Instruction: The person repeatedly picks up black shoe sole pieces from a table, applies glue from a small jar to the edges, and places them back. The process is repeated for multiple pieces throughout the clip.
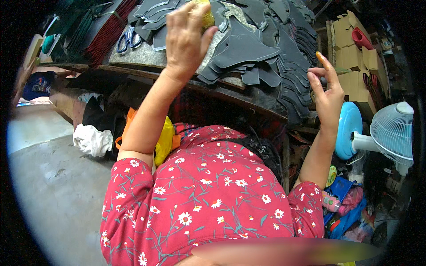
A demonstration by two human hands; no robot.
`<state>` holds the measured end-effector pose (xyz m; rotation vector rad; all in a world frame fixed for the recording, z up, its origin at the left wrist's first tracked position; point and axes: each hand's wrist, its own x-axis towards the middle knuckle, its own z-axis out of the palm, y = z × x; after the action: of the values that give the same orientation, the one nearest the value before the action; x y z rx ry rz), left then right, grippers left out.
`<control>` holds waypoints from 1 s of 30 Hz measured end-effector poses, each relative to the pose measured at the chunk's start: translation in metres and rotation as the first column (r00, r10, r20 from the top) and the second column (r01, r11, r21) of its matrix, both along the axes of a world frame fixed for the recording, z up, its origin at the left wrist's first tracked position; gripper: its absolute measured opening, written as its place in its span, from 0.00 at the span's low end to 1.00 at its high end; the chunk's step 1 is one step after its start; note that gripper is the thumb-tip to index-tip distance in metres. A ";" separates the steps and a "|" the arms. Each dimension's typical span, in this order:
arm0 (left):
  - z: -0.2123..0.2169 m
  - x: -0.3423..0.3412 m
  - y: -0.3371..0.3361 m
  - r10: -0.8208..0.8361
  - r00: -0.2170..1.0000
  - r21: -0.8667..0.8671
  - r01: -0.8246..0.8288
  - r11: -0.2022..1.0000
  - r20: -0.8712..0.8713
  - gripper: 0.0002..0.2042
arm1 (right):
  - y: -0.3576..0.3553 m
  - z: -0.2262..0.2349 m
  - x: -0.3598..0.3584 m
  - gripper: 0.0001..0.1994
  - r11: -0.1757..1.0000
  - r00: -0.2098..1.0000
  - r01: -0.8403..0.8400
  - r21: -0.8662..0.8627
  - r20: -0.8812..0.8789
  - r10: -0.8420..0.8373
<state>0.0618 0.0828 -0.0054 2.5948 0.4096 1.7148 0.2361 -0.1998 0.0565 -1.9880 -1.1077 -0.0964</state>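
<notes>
Her left hand (186, 37) closes around a yellow sponge (205, 15) over the grey cut pieces (248, 48) heaped mid-worktop (177, 77), while her right hand (327, 91) hovers open and empty past the worktop's right edge, fingertip yellow-smeared.

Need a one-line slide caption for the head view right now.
Left hand grips a yellow sponge over stacked dark cut pieces; right hand raised, open.
</notes>
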 end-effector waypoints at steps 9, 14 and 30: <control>-0.015 -0.009 -0.042 -0.240 0.827 -0.421 0.005 0.907 -0.509 0.27 | 0.025 -0.019 -0.035 0.27 0.977 0.963 -0.213 -0.020 -0.175 0.207; -0.006 0.003 -0.034 -0.116 0.884 -0.245 0.002 0.969 -0.453 0.31 | 0.029 -0.019 -0.039 0.27 0.973 0.958 -0.229 -0.016 -0.183 0.222; 0.056 0.026 -0.002 -0.221 0.703 -0.091 0.218 0.972 -0.676 0.10 | 0.022 -0.023 -0.042 0.28 0.973 0.940 -0.231 0.004 -0.258 0.224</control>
<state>0.0879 0.0809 0.0504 3.0354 0.0751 0.6222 0.1936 -0.1779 0.0335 -1.8185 -1.1620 0.2926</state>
